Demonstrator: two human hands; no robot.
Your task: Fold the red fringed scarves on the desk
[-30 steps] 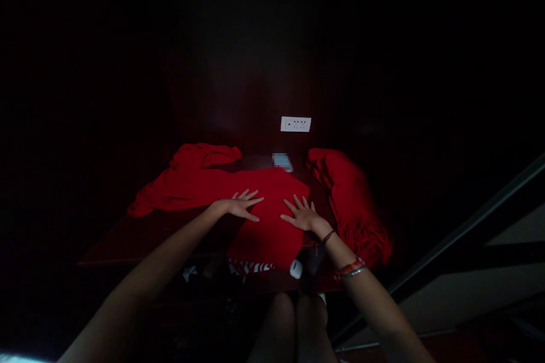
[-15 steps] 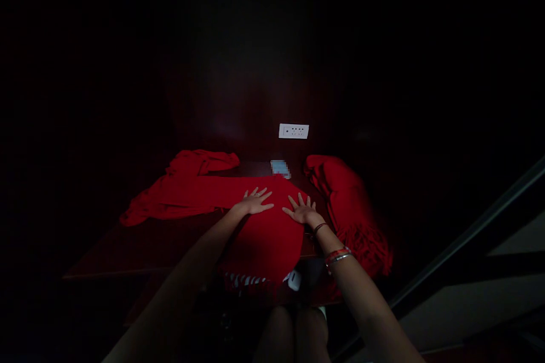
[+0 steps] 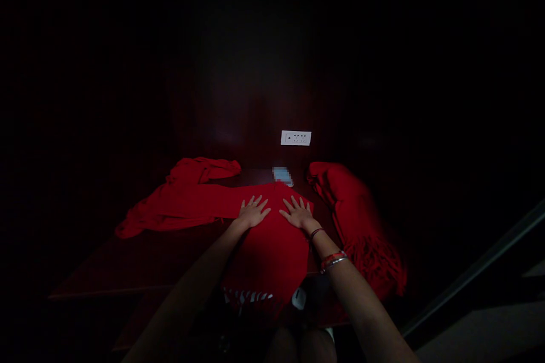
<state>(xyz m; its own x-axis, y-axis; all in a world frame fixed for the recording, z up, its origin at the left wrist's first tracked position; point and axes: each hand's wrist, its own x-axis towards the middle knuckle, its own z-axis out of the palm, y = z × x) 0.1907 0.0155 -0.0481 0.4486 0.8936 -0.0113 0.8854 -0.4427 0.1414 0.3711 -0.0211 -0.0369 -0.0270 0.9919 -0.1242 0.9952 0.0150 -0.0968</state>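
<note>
A red fringed cloth, scarf-like (image 3: 268,255), lies spread over the dark table and hangs past its front edge, with its fringe at the lower end. My left hand (image 3: 253,214) rests flat on it, fingers spread. On the cloth's right part, my right hand (image 3: 298,214) also lies palm down with its fingers apart. Neither hand grips anything. To the left, the red fabric continues into a loose, crumpled heap (image 3: 183,181). Just beyond the hands is a light-blue, pixelated flat item (image 3: 282,175) whose kind I cannot make out.
A second red bundle with fringe (image 3: 353,198) lies on the table's right side. The dark table (image 3: 106,266) meets a wall with a white socket plate (image 3: 296,138). Below the front edge shows a small white object (image 3: 298,298). Deep shadow hides the surroundings.
The view has tilted slightly, so the scene sits lower. My hands have slid a little nearer to me over the cloth, still flat.
</note>
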